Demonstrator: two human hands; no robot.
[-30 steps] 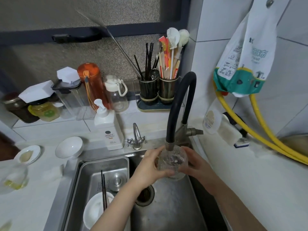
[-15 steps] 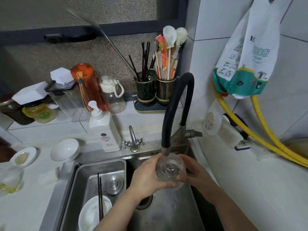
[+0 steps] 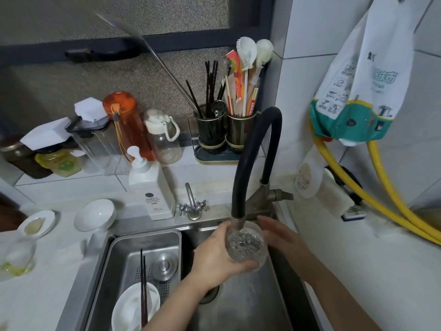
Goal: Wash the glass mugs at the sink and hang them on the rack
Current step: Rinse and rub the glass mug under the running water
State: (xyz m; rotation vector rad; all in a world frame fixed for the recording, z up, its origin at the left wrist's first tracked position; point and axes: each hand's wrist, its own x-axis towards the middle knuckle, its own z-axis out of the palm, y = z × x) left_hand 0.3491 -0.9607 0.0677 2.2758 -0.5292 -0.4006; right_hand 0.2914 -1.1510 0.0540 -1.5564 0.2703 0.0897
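Observation:
A clear textured glass mug (image 3: 247,246) sits under the spout of the black hose faucet (image 3: 250,163), and water runs into it. My left hand (image 3: 214,256) grips the mug from the left and below, thumb across its underside. To the mug's right is my right hand (image 3: 281,237), its fingers straight and a little apart from the glass. Both are over the steel sink (image 3: 250,306). Another glass (image 3: 14,256) with yellowish liquid stands on the counter at far left. No rack shows.
A drain tray (image 3: 119,254) in the sink holds a white bowl (image 3: 136,306) with dark chopsticks. A soap pump bottle (image 3: 152,187), a small tap (image 3: 192,204), white bowls, bottles and utensil holders (image 3: 226,134) line the back. Yellow hoses (image 3: 381,204) run along the right wall.
My right hand has come off the mug and now hovers beside it with straight fingers. The mug stays under the running spout in my left hand. The view shifted slightly.

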